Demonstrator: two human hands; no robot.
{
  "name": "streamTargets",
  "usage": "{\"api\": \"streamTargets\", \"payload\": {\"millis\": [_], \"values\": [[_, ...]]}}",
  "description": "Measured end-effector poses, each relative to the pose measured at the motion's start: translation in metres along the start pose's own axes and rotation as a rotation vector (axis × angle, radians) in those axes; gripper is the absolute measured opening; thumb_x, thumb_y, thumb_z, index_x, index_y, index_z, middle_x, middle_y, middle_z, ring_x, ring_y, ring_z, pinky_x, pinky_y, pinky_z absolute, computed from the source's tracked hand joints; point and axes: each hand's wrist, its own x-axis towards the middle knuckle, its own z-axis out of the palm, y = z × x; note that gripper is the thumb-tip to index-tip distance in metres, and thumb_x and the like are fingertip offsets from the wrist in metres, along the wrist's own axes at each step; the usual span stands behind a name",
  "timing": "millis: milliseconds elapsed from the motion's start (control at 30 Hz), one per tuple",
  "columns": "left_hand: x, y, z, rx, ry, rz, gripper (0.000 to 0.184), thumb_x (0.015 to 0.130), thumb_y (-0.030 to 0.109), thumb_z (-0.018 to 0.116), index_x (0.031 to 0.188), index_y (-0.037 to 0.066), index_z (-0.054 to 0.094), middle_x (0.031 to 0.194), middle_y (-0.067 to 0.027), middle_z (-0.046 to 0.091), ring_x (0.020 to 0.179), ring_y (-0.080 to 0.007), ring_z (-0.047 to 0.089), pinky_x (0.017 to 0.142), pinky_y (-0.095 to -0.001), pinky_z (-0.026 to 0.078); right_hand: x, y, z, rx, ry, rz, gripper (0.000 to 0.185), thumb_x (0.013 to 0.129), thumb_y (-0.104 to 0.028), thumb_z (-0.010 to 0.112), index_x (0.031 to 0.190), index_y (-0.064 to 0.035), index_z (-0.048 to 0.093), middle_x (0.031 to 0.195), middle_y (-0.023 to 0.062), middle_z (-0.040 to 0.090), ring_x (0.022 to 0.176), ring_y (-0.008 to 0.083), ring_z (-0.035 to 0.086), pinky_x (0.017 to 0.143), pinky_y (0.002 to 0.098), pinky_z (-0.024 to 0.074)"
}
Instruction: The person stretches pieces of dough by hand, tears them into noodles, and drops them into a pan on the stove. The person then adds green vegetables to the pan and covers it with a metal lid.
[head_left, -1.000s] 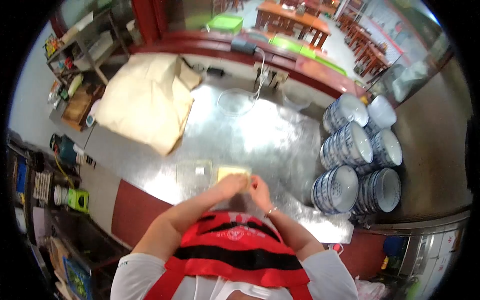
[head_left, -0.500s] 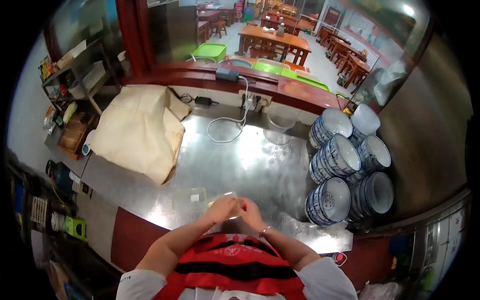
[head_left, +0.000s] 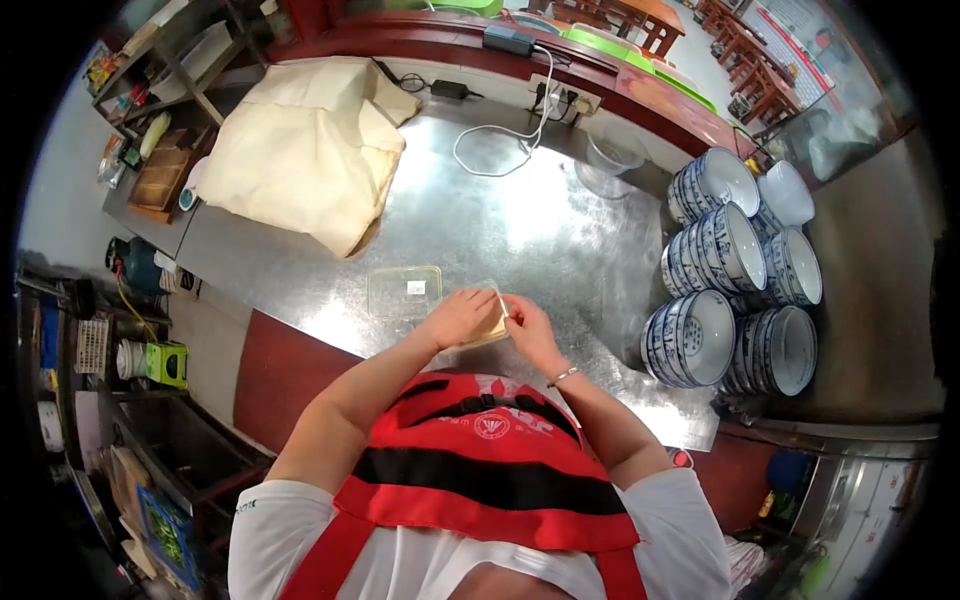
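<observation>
A small clear plastic container (head_left: 482, 341) with pale yellowish contents sits at the front of the steel counter, partly covered by my hands. My left hand (head_left: 464, 318) lies over its left side, the fingers bent and close together. At its right edge my right hand (head_left: 532, 330) has thumb and fingers pinched; what is between them is too small to make out. A thin whitish edge (head_left: 502, 302) shows between the two hands. Just left of them, a flat clear lid-like piece (head_left: 385, 292) with a white label rests on the counter.
Stacks of blue-and-white bowls (head_left: 690, 340) stand at the counter's right. A cream cloth (head_left: 300, 150) covers something at the back left. Along the back wall are a white cable (head_left: 490, 172), a power adapter (head_left: 450, 90) and a clear tub (head_left: 615, 152). Shelving (head_left: 180, 70) stands left.
The view has tilted downward, so the counter and hands appear higher. My fingers have shifted slightly at the container, and more of its pale contents shows.
</observation>
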Motion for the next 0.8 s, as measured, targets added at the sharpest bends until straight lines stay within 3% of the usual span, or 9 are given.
{"api": "streamTargets", "payload": {"millis": [133,200,333,433,533,567,667,700,800], "values": [[0.000,0.001,-0.006,-0.011,-0.074,-0.037,0.034,0.080,0.012,0.049,0.112,0.002,0.052,0.113,-0.0091,0.052,0.103,-0.0248,0.052,0.088,-0.0346,0.041,0.000,0.001,0.002,-0.025,-0.010,-0.014,0.035,0.077,-0.001,0.058,0.111,-0.0064,0.058,0.079,0.0094,0.055,0.066,0.0206,0.055,0.062,0.0319,0.0463],[0.000,0.002,-0.004,-0.045,-0.059,-0.074,0.033,0.080,0.011,0.048,0.112,0.003,0.052,0.115,-0.0107,0.051,0.106,-0.0266,0.051,0.089,-0.0359,0.041,0.000,0.000,0.003,-0.007,0.015,-0.049,0.034,0.077,0.001,0.057,0.111,-0.0045,0.058,0.073,0.0056,0.052,0.063,0.0147,0.051,0.059,0.0278,0.0441],[-0.008,0.017,-0.004,-0.244,0.138,-0.304,0.032,0.081,0.008,0.052,0.113,0.003,0.052,0.118,-0.0151,0.050,0.110,-0.0321,0.049,0.093,-0.0385,0.041,-0.003,-0.001,0.003,0.066,0.053,0.058,0.028,0.077,0.000,0.058,0.105,-0.0023,0.058,0.070,0.0037,0.053,0.062,0.0120,0.050,0.059,0.0260,0.0440],[-0.022,0.026,0.015,-0.397,0.227,-0.536,0.033,0.081,0.007,0.055,0.114,0.003,0.051,0.118,-0.0172,0.049,0.110,-0.0348,0.048,0.095,-0.0392,0.040,0.003,0.031,0.003,-0.007,0.162,0.049,0.022,0.076,-0.004,0.059,0.097,-0.0005,0.057,0.075,0.0128,0.061,0.068,0.0254,0.061,0.065,0.0355,0.0481],[-0.041,0.029,0.016,-0.456,0.303,-0.601,0.036,0.080,0.005,0.058,0.115,0.002,0.050,0.116,-0.0176,0.050,0.109,-0.0352,0.049,0.094,-0.0389,0.041,0.011,0.001,-0.026,-0.181,0.173,0.078,0.020,0.075,-0.004,0.059,0.094,0.0002,0.056,0.079,0.0150,0.063,0.072,0.0293,0.062,0.066,0.0375,0.0484],[-0.047,0.029,0.013,-0.466,0.309,-0.603,0.036,0.080,0.004,0.057,0.115,0.002,0.049,0.115,-0.0177,0.050,0.108,-0.0350,0.049,0.093,-0.0385,0.041,0.014,-0.015,-0.036,-0.272,0.220,0.015,0.015,0.077,-0.003,0.058,0.091,0.0004,0.056,0.072,0.0147,0.059,0.070,0.0328,0.060,0.065,0.0396,0.0479],[-0.064,0.029,-0.002,-0.474,0.317,-0.626,0.036,0.080,0.003,0.057,0.115,0.003,0.049,0.113,-0.0174,0.050,0.104,-0.0346,0.051,0.090,-0.0376,0.043,0.022,-0.057,-0.063,-0.445,0.332,-0.207,0.010,0.078,-0.002,0.057,0.089,-0.0013,0.057,0.072,0.0146,0.055,0.069,0.0353,0.057,0.063,0.0417,0.0467],[-0.067,0.028,-0.005,-0.473,0.321,-0.637,0.036,0.080,0.003,0.057,0.115,0.003,0.049,0.112,-0.0172,0.051,0.103,-0.0346,0.052,0.089,-0.0372,0.043,0.025,-0.061,-0.068,-0.524,0.328,-0.274,0.007,0.083,-0.005,0.055,0.089,-0.0022,0.055,0.078,0.0150,0.052,0.070,0.0329,0.055,0.063,0.0401,0.0459],[-0.076,0.028,0.000,-0.467,0.301,-0.670,0.037,0.082,0.006,0.058,0.117,0.002,0.049,0.112,-0.0162,0.052,0.101,-0.0314,0.054,0.087,-0.0360,0.044,0.035,-0.045,-0.056,-1.058,-0.071,-0.149,0.011,0.082,-0.009,0.053,0.090,-0.0019,0.053,0.088,0.0162,0.053,0.075,0.0298,0.055,0.065,0.0363,0.0459]]}}
